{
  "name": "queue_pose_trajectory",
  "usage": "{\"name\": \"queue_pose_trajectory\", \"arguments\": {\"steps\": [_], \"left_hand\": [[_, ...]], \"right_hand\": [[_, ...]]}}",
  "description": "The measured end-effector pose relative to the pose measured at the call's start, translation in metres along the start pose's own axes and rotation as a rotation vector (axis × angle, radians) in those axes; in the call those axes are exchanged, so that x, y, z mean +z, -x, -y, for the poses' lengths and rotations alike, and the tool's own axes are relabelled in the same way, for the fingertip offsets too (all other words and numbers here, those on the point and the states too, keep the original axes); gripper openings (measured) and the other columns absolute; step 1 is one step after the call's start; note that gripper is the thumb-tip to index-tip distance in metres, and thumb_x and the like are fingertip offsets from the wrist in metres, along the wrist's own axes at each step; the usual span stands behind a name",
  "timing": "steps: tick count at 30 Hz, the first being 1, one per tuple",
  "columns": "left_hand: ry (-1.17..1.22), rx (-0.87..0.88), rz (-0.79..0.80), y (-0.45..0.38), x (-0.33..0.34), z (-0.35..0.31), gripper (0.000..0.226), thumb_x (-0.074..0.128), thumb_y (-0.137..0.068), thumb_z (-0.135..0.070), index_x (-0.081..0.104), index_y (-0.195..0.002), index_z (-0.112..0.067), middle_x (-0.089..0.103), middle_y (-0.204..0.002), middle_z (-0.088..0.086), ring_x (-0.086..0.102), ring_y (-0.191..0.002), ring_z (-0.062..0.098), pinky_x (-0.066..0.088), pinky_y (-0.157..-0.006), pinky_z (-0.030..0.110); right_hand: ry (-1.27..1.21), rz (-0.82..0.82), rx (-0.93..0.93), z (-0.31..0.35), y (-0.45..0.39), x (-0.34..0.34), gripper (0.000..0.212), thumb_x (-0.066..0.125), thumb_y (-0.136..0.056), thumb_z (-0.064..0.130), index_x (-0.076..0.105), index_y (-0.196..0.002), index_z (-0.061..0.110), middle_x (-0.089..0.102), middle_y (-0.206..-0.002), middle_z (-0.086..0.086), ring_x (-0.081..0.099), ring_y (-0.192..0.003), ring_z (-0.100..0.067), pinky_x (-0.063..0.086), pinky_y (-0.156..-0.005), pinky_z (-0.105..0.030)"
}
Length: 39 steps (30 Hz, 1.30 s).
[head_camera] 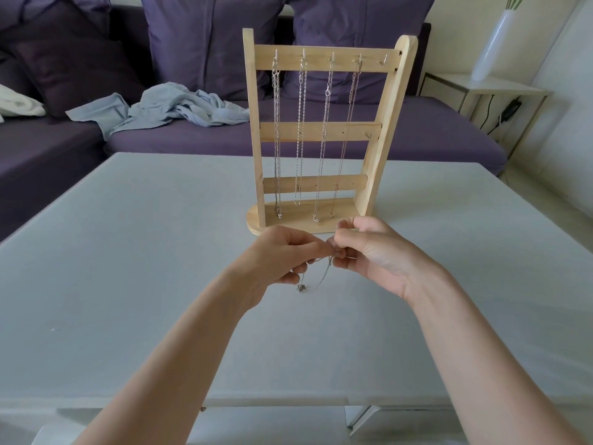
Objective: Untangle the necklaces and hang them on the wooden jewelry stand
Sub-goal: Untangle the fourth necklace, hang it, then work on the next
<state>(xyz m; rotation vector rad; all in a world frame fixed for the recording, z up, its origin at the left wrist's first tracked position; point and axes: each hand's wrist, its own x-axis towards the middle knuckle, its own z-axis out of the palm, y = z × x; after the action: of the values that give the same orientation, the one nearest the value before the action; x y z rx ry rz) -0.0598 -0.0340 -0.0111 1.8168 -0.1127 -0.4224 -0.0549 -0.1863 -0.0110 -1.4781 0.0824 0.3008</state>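
A wooden jewelry stand (321,131) stands upright on the grey table (128,252), with several silver necklaces (300,130) hanging from hooks on its top bar; the rightmost top hook is bare. Just in front of the stand's base, my left hand (282,258) and my right hand (375,252) meet above the table. Both pinch a thin silver chain (316,277) between their fingertips. The chain droops in a loop below the fingers, ending in a small knotted clump close to the table.
A purple sofa (321,136) with cushions runs behind the table, with a crumpled light blue cloth (173,107) on its seat. A white side table (500,86) with a tall white vase (495,43) stands at the back right.
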Motion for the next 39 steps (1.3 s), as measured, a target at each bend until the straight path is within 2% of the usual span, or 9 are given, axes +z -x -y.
{"name": "queue_pose_trajectory", "arguments": {"steps": [5, 8, 13, 17, 21, 27, 33, 36, 39], "left_hand": [[-0.016, 0.008, -0.043, -0.002, 0.001, 0.000, 0.018, 0.070, -0.080, -0.026, 0.072, -0.082, -0.009, 0.038, -0.050, -0.011, 0.036, -0.044, 0.004, 0.035, -0.046, 0.015], [-0.005, 0.012, -0.054, -0.002, 0.001, 0.001, 0.025, 0.067, -0.081, -0.026, 0.071, -0.089, -0.003, 0.045, -0.060, -0.007, 0.040, -0.047, 0.004, 0.036, -0.049, 0.016], [0.040, -0.015, -0.058, -0.001, 0.000, 0.002, 0.017, 0.062, -0.086, -0.029, 0.071, -0.081, -0.015, 0.064, -0.067, -0.011, 0.053, -0.057, 0.002, 0.040, -0.055, 0.016], [0.099, -0.041, -0.122, -0.001, 0.000, 0.001, 0.017, 0.061, -0.088, -0.027, 0.070, -0.084, -0.013, 0.068, -0.067, -0.010, 0.056, -0.053, -0.001, 0.040, -0.054, 0.015], [0.098, -0.031, -0.167, -0.002, 0.000, 0.002, 0.019, 0.059, -0.089, -0.024, 0.070, -0.087, -0.009, 0.069, -0.065, -0.009, 0.059, -0.052, -0.002, 0.041, -0.048, 0.010], [0.005, 0.049, -0.183, -0.001, 0.003, 0.002, 0.021, 0.055, -0.091, -0.013, 0.066, -0.076, -0.005, 0.071, -0.064, -0.002, 0.063, -0.052, 0.003, 0.043, -0.044, 0.010], [-0.171, 0.136, -0.197, -0.004, 0.009, 0.006, 0.022, 0.052, -0.090, -0.007, 0.058, -0.069, -0.008, 0.071, -0.071, 0.008, 0.067, -0.053, 0.011, 0.049, -0.045, 0.017], [-0.147, 0.152, -0.209, -0.005, 0.010, 0.007, 0.020, 0.051, -0.091, -0.007, 0.056, -0.072, -0.006, 0.071, -0.071, 0.008, 0.066, -0.053, 0.012, 0.049, -0.045, 0.019], [-0.072, 0.134, -0.206, -0.005, 0.009, 0.007, 0.017, 0.049, -0.092, -0.008, 0.056, -0.077, -0.004, 0.071, -0.075, 0.011, 0.068, -0.055, 0.016, 0.049, -0.045, 0.020]], "right_hand": [[-0.007, 0.003, 0.004, 0.000, 0.000, 0.000, 0.025, 0.048, -0.084, -0.009, 0.042, -0.075, 0.013, 0.051, -0.061, -0.003, 0.043, -0.056, -0.013, 0.044, -0.058, -0.024], [-0.005, 0.007, 0.009, 0.000, 0.001, 0.001, 0.024, 0.047, -0.084, -0.010, 0.043, -0.074, 0.012, 0.050, -0.069, -0.007, 0.043, -0.057, -0.014, 0.044, -0.059, -0.025], [0.006, -0.020, -0.061, 0.000, 0.001, 0.000, 0.021, 0.054, -0.084, -0.009, 0.049, -0.086, 0.012, 0.053, -0.072, -0.005, 0.046, -0.060, -0.013, 0.046, -0.057, -0.021], [0.080, -0.041, -0.172, 0.001, 0.002, -0.003, 0.023, 0.062, -0.082, -0.005, 0.052, -0.091, 0.013, 0.060, -0.075, -0.005, 0.051, -0.064, -0.012, 0.044, -0.061, -0.021], [0.191, -0.017, -0.206, 0.001, 0.001, -0.001, 0.025, 0.068, -0.079, 0.001, 0.054, -0.094, 0.015, 0.067, -0.085, -0.007, 0.058, -0.076, -0.013, 0.043, -0.066, -0.022], [0.364, -0.066, -0.220, -0.001, 0.001, 0.001, 0.034, 0.073, -0.074, 0.002, 0.056, -0.099, 0.016, 0.068, -0.076, 0.002, 0.060, -0.072, -0.010, 0.046, -0.078, -0.023], [0.477, -0.123, -0.224, -0.005, 0.000, 0.003, 0.031, 0.069, -0.076, 0.001, 0.056, -0.100, 0.017, 0.067, -0.073, 0.005, 0.056, -0.065, -0.006, 0.045, -0.076, -0.024], [0.457, -0.184, -0.224, -0.007, -0.002, 0.002, 0.030, 0.071, -0.075, 0.004, 0.057, -0.100, 0.016, 0.063, -0.068, 0.007, 0.055, -0.065, -0.008, 0.046, -0.076, -0.028], [0.365, -0.199, -0.205, -0.005, -0.001, 0.002, 0.030, 0.073, -0.074, 0.006, 0.058, -0.098, 0.015, 0.066, -0.069, 0.002, 0.056, -0.067, -0.013, 0.047, -0.075, -0.029]]}}
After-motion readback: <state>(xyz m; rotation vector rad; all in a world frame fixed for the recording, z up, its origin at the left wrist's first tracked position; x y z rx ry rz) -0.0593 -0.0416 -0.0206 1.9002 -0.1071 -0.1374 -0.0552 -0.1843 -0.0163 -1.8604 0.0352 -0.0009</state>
